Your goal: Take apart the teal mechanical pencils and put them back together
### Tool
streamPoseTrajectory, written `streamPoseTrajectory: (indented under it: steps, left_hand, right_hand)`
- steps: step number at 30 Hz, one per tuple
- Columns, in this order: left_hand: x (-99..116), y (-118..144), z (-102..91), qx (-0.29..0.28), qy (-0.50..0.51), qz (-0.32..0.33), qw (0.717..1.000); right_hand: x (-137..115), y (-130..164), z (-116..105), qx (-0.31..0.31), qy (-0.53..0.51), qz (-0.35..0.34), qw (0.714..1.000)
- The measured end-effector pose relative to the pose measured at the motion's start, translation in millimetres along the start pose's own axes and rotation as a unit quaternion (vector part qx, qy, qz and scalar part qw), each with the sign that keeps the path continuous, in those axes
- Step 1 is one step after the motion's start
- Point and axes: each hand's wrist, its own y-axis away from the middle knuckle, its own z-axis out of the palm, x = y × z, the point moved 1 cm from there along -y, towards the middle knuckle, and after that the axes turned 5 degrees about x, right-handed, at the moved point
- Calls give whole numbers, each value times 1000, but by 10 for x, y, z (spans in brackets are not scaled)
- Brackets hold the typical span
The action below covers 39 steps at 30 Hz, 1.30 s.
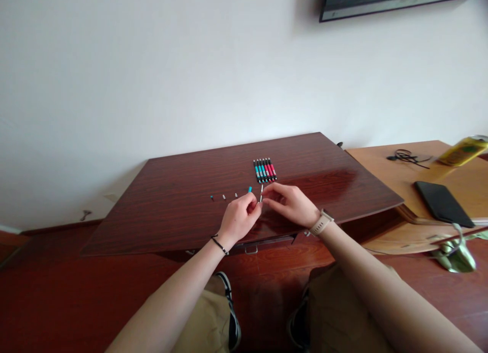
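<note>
My left hand (240,214) is closed, thumb and fingers pinching the lower end of a thin white rod (262,188) that looks like a pen refill. From the other side, my right hand (290,203) has its thumb and index finger close around the same rod, which stands nearly upright in the view. Just beyond my fingers lies a row of several pens (264,170), blue on the left and pink on the right. A short blue tube (250,189) is above my left hand. Further left are a small dark-blue piece (212,197) and two little whitish pieces (224,196).
The dark wooden table (183,190) stands against a white wall. To its right, a lighter wooden table (381,165) bears a black flat device (443,203), a black cable (408,156) and a yellow can (464,150). A screen (381,4) hangs overhead.
</note>
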Motion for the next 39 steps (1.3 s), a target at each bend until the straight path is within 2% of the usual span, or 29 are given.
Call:
streamPoseTrajectory:
  steps: [2, 5, 10, 17, 26, 29, 33, 36, 39]
  left_hand:
    - [-16, 4, 6, 8, -10, 0, 1000]
    - [-48, 14, 6, 19, -31, 2, 999]
    - [-73, 27, 15, 27, -56, 18, 998]
    - [-45, 33, 53, 26, -89, 35, 995]
    - [-27, 55, 40, 24, -79, 53, 995]
    - [-19, 61, 42, 10, -63, 60, 996]
    - [-14, 81, 72, -24, -53, 86, 995]
    - [-7, 92, 87, -47, -52, 110, 991]
    - [1, 90, 83, -55, -52, 118, 990]
  right_hand:
    - [-75, 11, 108, -25, -19, -9, 999]
    - [-103, 25, 198, -14, -57, 14, 998]
    - [-13, 34, 242, 2, -126, 55, 991]
    - [19, 20, 225, 28, -85, 62, 994]
    - [-24, 30, 253, 34, -69, 52, 996]
    - [10, 8, 169, 53, -50, 49, 996]
    - [190, -29, -78, 106, -74, 82, 988]
    - [416, -41, -316, 155, 5, 96, 983]
    - [658, -28, -515, 155, 84, 119, 977]
